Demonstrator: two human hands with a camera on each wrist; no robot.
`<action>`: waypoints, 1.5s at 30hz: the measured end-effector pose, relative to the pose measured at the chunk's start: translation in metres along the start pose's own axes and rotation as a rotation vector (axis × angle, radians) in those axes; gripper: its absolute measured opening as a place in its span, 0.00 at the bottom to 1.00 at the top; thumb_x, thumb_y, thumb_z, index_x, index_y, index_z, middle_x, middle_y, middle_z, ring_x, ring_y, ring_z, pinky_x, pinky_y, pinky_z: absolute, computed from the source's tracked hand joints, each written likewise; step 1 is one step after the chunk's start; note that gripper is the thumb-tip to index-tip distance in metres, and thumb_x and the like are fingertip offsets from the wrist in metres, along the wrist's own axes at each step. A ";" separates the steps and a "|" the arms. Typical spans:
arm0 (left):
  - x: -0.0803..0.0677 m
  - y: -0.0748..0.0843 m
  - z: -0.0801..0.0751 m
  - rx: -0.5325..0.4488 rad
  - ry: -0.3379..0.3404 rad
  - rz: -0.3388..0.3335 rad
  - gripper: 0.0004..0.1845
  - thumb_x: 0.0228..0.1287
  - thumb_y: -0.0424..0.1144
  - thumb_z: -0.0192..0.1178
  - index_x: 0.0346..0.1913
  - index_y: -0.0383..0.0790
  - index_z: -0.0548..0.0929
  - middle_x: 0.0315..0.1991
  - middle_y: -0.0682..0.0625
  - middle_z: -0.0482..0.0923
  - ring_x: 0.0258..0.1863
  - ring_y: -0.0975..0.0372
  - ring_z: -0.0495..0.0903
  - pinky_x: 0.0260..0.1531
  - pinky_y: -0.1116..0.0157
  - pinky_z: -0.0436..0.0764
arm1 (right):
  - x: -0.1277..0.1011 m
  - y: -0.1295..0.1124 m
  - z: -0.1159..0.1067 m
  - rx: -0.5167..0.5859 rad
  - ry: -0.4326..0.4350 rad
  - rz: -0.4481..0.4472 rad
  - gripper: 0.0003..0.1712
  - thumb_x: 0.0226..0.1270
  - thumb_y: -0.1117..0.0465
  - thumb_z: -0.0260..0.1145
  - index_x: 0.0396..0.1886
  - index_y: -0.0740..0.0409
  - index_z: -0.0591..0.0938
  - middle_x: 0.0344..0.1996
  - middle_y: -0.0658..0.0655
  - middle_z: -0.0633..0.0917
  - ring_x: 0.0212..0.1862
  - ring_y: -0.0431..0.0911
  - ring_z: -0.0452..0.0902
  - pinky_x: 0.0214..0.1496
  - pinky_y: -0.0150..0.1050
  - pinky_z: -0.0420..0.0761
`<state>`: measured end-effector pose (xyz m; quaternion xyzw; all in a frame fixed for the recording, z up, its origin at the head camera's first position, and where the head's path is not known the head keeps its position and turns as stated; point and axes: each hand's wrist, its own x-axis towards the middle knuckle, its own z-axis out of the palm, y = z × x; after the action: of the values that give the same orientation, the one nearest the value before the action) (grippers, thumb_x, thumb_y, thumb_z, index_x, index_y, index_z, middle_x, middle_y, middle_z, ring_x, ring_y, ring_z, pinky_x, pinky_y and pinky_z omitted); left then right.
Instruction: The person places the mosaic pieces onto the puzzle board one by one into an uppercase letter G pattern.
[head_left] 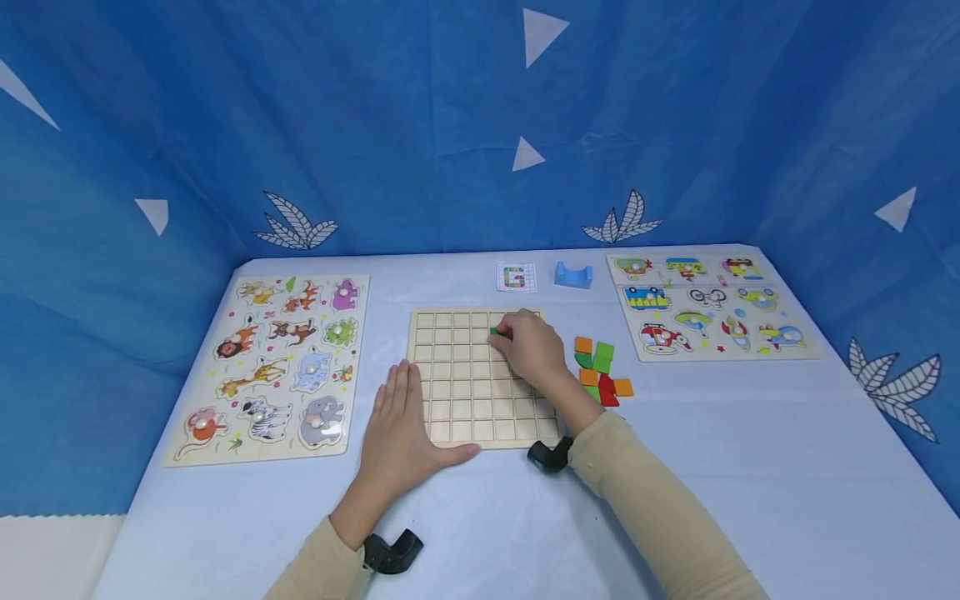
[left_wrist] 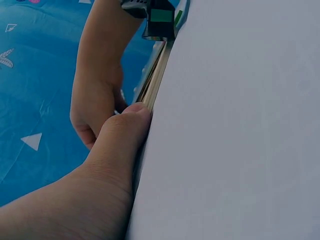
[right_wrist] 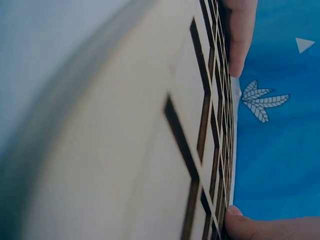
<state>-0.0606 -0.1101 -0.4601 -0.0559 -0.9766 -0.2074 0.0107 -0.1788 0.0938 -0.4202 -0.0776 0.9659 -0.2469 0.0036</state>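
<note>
Right hand (head_left: 534, 348) pinches a small green tile (head_left: 493, 331) near the wooden grid board's (head_left: 444, 390) twelve o'clock.
The left hand (head_left: 400, 429) touches its edge at eight o'clock, fingers straight, thumb spread. Placing seems in hand; next likely calls for squaring the tile in a cell. Loose tiles (head_left: 604, 352) lie at three o'clock, the G-pattern card (head_left: 502, 276) past twelve.

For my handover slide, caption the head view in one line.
Right hand pinches a green piece at the wooden grid board; left hand rests against its near-left corner.
</note>
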 end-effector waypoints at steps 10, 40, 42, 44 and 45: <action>0.000 -0.001 0.002 0.003 -0.008 -0.002 0.80 0.32 0.87 0.59 0.79 0.32 0.42 0.81 0.38 0.38 0.81 0.47 0.38 0.78 0.48 0.48 | -0.011 0.003 -0.008 0.006 -0.003 -0.004 0.06 0.66 0.58 0.70 0.38 0.54 0.89 0.34 0.52 0.82 0.34 0.45 0.76 0.33 0.37 0.76; 0.000 0.000 0.001 -0.013 -0.015 -0.008 0.80 0.32 0.87 0.58 0.79 0.34 0.41 0.81 0.39 0.36 0.81 0.48 0.36 0.78 0.48 0.46 | -0.029 0.101 -0.072 -0.002 -0.159 0.188 0.21 0.71 0.56 0.65 0.61 0.53 0.81 0.52 0.60 0.79 0.53 0.54 0.73 0.54 0.50 0.81; 0.000 -0.001 0.001 -0.011 -0.015 -0.006 0.80 0.32 0.87 0.57 0.79 0.34 0.41 0.81 0.39 0.36 0.81 0.48 0.36 0.78 0.48 0.46 | -0.029 0.101 -0.070 0.006 -0.160 0.196 0.20 0.70 0.56 0.66 0.60 0.53 0.82 0.53 0.60 0.78 0.54 0.55 0.72 0.55 0.52 0.80; 0.000 0.000 0.001 -0.008 -0.014 -0.004 0.81 0.32 0.88 0.57 0.79 0.34 0.41 0.81 0.39 0.36 0.81 0.48 0.36 0.78 0.48 0.47 | -0.029 0.102 -0.069 0.015 -0.152 0.199 0.19 0.69 0.57 0.67 0.58 0.53 0.82 0.53 0.60 0.78 0.54 0.55 0.72 0.56 0.53 0.81; 0.000 0.000 0.001 -0.007 -0.014 -0.003 0.81 0.32 0.88 0.57 0.79 0.34 0.41 0.81 0.39 0.36 0.81 0.48 0.36 0.78 0.48 0.47 | -0.029 0.102 -0.069 0.022 -0.147 0.202 0.18 0.68 0.58 0.68 0.56 0.53 0.82 0.53 0.60 0.78 0.54 0.54 0.72 0.56 0.52 0.81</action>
<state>-0.0605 -0.1102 -0.4611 -0.0559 -0.9760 -0.2106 0.0035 -0.1686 0.2192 -0.4089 0.0020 0.9632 -0.2494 0.1001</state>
